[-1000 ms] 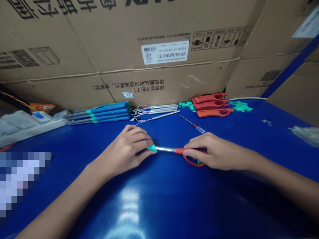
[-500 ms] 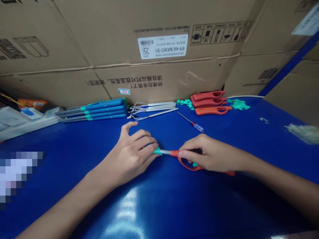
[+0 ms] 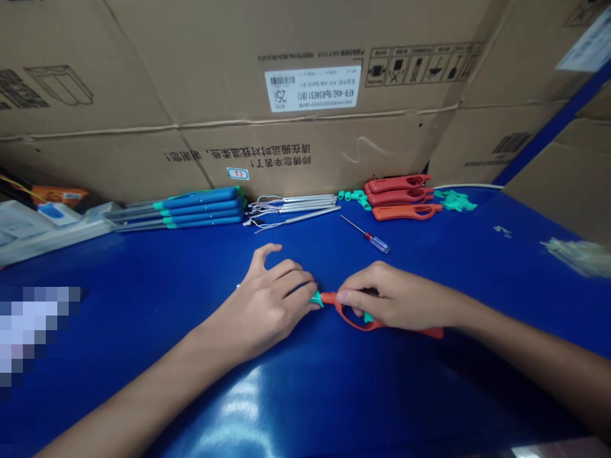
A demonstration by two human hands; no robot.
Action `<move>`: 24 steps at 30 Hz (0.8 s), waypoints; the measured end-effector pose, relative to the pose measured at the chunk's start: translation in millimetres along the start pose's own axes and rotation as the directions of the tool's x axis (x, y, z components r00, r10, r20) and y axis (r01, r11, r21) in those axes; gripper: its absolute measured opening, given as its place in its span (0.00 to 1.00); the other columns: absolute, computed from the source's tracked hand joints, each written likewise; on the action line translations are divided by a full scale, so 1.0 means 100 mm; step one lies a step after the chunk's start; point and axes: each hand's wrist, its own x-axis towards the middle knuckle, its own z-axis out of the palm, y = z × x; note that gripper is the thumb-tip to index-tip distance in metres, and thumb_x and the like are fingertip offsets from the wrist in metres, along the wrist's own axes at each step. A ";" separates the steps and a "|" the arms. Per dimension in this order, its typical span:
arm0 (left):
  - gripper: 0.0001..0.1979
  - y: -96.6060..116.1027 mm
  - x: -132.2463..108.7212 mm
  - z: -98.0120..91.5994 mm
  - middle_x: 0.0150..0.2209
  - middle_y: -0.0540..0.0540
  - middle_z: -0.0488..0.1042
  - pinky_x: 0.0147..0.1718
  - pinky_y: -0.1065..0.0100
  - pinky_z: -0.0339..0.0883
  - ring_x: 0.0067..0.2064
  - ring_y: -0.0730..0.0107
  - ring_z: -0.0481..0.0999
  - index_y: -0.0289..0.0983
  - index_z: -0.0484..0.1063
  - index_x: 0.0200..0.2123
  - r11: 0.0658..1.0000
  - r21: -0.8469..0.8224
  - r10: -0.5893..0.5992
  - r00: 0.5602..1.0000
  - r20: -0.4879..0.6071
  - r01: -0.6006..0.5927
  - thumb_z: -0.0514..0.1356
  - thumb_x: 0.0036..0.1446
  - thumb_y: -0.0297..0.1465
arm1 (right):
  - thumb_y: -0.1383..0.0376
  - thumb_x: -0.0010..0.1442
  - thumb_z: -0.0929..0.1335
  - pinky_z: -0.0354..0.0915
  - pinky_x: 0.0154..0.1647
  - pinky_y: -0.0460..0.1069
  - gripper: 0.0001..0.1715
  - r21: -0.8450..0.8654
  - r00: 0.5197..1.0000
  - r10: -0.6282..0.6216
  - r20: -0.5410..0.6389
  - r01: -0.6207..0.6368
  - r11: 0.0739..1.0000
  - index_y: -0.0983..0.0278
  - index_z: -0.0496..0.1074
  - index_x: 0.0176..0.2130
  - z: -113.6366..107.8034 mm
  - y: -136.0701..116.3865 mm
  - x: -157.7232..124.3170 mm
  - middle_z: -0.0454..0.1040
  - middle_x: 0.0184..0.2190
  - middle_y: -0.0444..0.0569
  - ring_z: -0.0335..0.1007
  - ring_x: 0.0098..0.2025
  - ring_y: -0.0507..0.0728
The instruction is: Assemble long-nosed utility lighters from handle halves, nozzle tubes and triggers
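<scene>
My right hand [image 3: 396, 296] grips an orange plastic handle [image 3: 363, 323] that lies on the blue table [image 3: 334, 394]; a teal trigger piece shows under its fingers. My left hand [image 3: 267, 302] is closed around the teal collar [image 3: 316, 298] on the metal tube at the handle's front end. Collar and handle nearly touch, and the tube is hidden under my left fingers.
Along the cardboard boxes [image 3: 238, 95] at the back lie several blue-sleeved tubes [image 3: 191, 208], bare metal tubes with wires [image 3: 296, 208], teal caps [image 3: 353, 197], three orange handles [image 3: 401, 194] and teal parts [image 3: 456, 200]. A small screwdriver [image 3: 367, 235] lies near the middle. Packets sit at far left.
My left hand has slid right along the metal tube with the teal collar, up to the orange handle. The bare tube between my hands is no longer visible.
</scene>
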 end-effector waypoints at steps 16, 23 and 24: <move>0.11 0.13 0.00 0.12 0.29 0.49 0.76 0.55 0.48 0.56 0.30 0.72 0.73 0.34 0.71 0.32 0.999 -0.049 -0.007 1.000 0.020 0.008 0.53 0.67 0.29 | 0.58 0.67 0.58 0.46 0.26 0.47 0.24 -0.073 0.999 -0.043 0.000 0.043 0.996 0.64 0.55 0.21 0.07 0.01 0.03 0.54 0.20 0.39 0.48 0.24 0.47; 0.13 0.18 0.00 0.15 0.22 0.52 0.70 0.53 0.55 0.59 0.23 0.74 0.68 0.35 0.69 0.30 0.999 -0.020 -0.026 0.998 0.050 0.027 0.50 0.66 0.26 | 0.56 0.65 0.59 0.44 0.23 0.46 0.24 0.020 0.999 0.040 0.008 -0.040 0.999 0.63 0.54 0.21 0.09 -0.03 0.01 0.50 0.19 0.38 0.44 0.23 0.48; 0.13 0.19 0.00 0.15 0.22 0.53 0.69 0.52 0.55 0.59 0.23 0.75 0.67 0.35 0.68 0.29 1.000 -0.015 -0.025 0.999 0.039 0.025 0.50 0.66 0.25 | 0.57 0.65 0.59 0.44 0.22 0.46 0.24 0.020 0.999 0.040 0.005 -0.040 0.999 0.63 0.54 0.21 0.09 -0.03 0.01 0.50 0.19 0.39 0.44 0.23 0.48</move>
